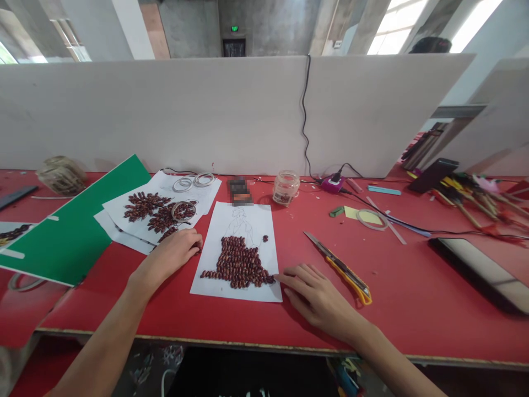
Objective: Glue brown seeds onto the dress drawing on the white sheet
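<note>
A white sheet with a pencil-drawn figure (pixel 239 223) lies on the red table, its lower part covered by tight rows of glossy dark-red beans (pixel 239 262). My right hand (pixel 309 289) rests at the sheet's right edge, fingers apart, the index fingertip touching the last bean of the bottom row. My left hand (pixel 177 253) lies left of the sheet with its fingers curled down. Small dark pieces show at its fingertips; whether they are gripped is hidden. One loose bean cluster (pixel 265 239) sits on the drawing's right side.
Other bean-decorated sheets (pixel 142 212) overlap at the left beside a green board (pixel 78 226). A glass jar (pixel 286 188) with some beans stands behind the drawing. Right of my right hand lie a yellow utility knife (pixel 345 270), blade out, and a black phone-like device (pixel 481 270).
</note>
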A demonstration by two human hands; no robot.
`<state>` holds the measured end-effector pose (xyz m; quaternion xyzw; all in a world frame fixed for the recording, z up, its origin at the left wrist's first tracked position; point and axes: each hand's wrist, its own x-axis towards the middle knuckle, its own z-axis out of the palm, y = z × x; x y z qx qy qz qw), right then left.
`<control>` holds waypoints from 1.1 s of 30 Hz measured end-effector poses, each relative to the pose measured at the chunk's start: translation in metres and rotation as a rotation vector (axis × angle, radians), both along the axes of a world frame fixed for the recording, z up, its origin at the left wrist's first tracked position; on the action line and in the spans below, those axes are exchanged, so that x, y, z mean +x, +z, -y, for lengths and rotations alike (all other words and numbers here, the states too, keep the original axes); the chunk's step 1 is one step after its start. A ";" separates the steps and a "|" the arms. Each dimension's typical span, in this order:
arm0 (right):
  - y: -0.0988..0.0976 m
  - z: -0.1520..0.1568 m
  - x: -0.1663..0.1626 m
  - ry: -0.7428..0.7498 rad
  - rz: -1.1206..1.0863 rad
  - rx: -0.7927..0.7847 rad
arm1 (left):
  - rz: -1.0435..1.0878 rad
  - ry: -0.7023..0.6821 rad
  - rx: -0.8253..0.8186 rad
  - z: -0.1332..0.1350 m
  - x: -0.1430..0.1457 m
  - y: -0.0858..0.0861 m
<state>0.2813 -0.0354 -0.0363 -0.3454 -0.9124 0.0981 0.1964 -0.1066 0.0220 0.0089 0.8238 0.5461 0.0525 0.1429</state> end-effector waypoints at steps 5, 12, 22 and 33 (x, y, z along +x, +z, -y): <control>0.001 0.000 0.000 0.004 0.003 0.003 | 0.008 0.002 -0.002 0.003 0.003 0.000; 0.001 0.000 0.000 0.005 -0.012 0.022 | -0.069 -0.003 0.024 0.001 0.004 -0.003; -0.003 0.000 -0.001 -0.115 -0.141 0.020 | 0.146 -0.473 0.059 0.010 0.121 0.015; -0.008 -0.002 0.002 -0.140 -0.152 0.002 | 0.025 -0.684 0.157 0.001 0.161 -0.004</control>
